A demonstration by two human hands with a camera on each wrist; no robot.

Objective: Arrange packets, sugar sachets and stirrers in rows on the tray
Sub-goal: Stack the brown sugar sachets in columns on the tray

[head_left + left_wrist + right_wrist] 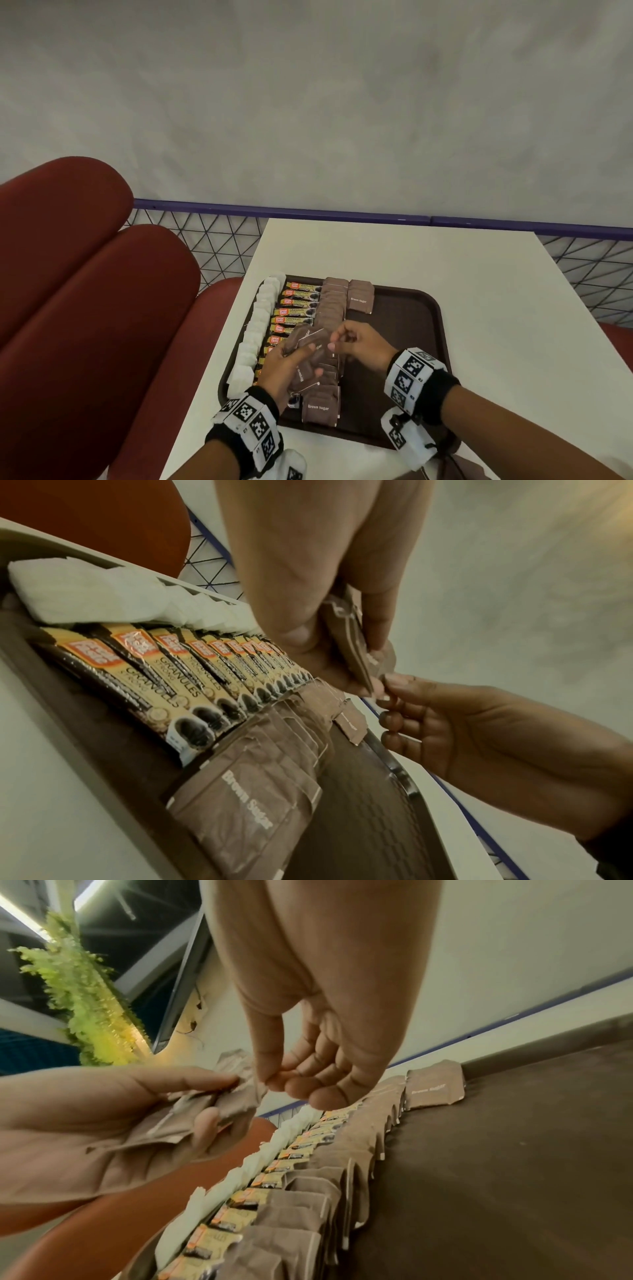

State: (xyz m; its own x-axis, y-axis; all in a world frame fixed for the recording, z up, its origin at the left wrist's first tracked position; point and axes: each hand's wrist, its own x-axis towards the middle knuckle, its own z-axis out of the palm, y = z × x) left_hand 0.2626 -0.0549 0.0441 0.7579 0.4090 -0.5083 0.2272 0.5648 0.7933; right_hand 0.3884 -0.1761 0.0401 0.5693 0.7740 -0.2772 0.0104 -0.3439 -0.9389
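Note:
A dark brown tray lies on the white table. On it run a row of white sachets, a row of coffee granule packets and a row of overlapping brown sugar sachets. One more brown sugar sachet lies alone at the head of a further row. My left hand grips a bunch of brown sugar sachets above the near rows. My right hand pinches the edge of one sachet in that bunch between thumb and forefinger. No stirrers are in view.
Dark red padded seats stand left of the table. A black mesh railing with a purple top bar runs behind it. The tray's right half shows bare surface. A green hanging plant appears in the right wrist view.

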